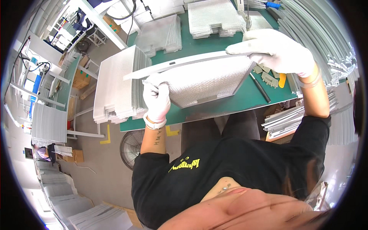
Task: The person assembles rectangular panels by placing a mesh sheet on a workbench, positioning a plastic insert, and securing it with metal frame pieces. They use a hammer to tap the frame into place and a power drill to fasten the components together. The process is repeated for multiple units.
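A silver mesh panel (pixel 209 82), like a metal filter sheet, is held tilted above the front of the green table. Along its upper edge lies a long pale metal frame strip (pixel 180 63) with a small dark slot; its left end sticks out past the panel. My left hand (pixel 157 97), in a white glove, is closed on the panel's left corner under the strip. White-gloved too, my right hand (pixel 276 51) grips the upper right corner, where strip and panel meet. The fingertips behind that corner are hidden.
Stacks of mesh sheets (pixel 119 84) stand on the green table (pixel 176 50) at left and back. A dark-handled tool (pixel 260 88), small grey pieces (pixel 270 79) and a yellow piece (pixel 282 80) lie at right. Long metal strips (pixel 318 34) fill the right side. A floor fan (pixel 132 149) stands below left.
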`<state>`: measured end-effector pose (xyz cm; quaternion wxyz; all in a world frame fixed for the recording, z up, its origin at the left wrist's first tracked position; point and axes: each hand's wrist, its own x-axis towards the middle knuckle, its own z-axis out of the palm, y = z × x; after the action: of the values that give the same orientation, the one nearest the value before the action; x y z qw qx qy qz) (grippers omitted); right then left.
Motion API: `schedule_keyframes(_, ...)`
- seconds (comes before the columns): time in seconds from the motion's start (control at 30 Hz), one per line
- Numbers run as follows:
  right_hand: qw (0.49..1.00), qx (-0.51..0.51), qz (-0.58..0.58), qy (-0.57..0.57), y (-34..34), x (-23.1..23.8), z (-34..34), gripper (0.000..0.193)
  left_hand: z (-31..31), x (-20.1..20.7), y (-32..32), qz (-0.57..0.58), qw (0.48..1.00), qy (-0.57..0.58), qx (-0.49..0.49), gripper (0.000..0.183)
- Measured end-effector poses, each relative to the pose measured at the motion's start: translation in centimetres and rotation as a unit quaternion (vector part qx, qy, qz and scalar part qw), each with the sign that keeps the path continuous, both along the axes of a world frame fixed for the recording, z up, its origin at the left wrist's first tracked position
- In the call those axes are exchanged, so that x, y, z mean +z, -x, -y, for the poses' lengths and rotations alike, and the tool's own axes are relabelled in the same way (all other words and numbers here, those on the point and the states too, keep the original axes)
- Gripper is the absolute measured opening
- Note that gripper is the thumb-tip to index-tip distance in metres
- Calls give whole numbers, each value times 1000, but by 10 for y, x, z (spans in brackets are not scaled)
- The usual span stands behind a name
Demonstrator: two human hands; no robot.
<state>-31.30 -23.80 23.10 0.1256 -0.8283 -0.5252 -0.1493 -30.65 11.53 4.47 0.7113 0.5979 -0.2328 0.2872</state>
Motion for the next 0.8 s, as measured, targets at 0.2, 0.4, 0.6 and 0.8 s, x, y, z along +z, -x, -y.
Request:
schedule_keyframes(0.2,987,-38,-153,27,6,-1,-28,30,-16,48,21,-65,982,-154,-84,9)
schedule_keyframes(0.4,994,66,-83,-11,-3,1,-59,38,8,56,15,27,997,-53,-45,26)
schedule_keyframes(0.6,989,-5,-146,-19,-4,0,-80,32,34,45,11,74,989,115,57,62)
schedule_keyframes(0.8,995,64,-61,-36,-16,-8,-88,56,39,43,-2,98,975,101,174,65)
